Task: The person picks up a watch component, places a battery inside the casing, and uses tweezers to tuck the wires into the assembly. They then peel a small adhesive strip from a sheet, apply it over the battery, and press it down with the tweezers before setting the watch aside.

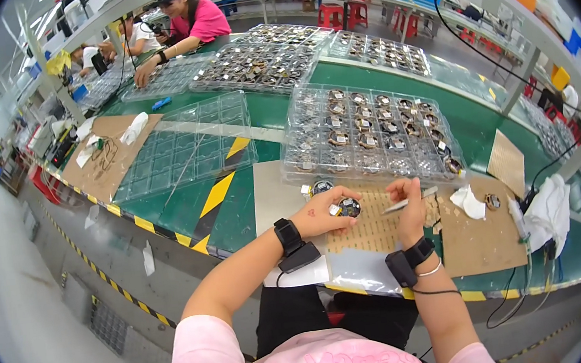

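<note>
My left hand [324, 213] is closed round the edge of a small round electronic part [349, 208], dark with a pale label, held above the work area. Just beyond its knuckles lies a second round part [321, 188] of the same kind. My right hand [410, 209] is closed on a slim, pale, pointed tool [396, 206] that looks like tweezers, its tip aimed left toward the held part. Beneath both hands lies a tan sheet [365, 239] with rows of small marks. I cannot make out whether the tool's tip carries anything.
Beyond my hands, stacked clear trays [370, 129] hold several round parts. An unfilled clear tray [186, 147] lies left. At right are cardboard [480, 246], a loose round part [493, 201] and white cloth [548, 209]. Across the bench, a person in pink [208, 22] reaches over trays.
</note>
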{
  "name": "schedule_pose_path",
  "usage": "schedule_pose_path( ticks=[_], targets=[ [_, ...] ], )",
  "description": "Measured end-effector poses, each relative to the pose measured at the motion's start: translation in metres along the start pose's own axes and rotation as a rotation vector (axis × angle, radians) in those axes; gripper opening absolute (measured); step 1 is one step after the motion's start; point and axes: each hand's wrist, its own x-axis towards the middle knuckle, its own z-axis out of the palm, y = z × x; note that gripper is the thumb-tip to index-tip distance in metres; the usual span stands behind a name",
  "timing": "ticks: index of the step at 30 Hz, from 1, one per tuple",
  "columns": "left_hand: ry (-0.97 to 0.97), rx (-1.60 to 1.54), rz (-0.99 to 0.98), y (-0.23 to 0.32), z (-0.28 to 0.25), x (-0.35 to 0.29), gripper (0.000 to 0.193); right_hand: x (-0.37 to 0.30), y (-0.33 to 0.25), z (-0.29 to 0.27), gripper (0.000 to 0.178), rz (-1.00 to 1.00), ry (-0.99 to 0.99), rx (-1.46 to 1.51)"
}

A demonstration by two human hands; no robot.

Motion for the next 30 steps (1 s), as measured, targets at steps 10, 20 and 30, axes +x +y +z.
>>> schedule_pose_path(
  ticks=[10,20,30],
  targets=[
    [0.163,0.190,0.083,-0.002,0.000,0.001,0.042,0.003,-0.021,0.007,0.016,0.322,-0.093,0.343],
    [0.144,0.039,-0.042,0.018,0.010,0.019,0.045,0.007,-0.014,0.003,0.014,0.254,-0.145,0.372],
    [0.056,0.094,0.122,-0.007,0.016,0.037,0.048,0.006,-0.012,-0.007,0.011,0.242,-0.060,0.411]
  ],
)
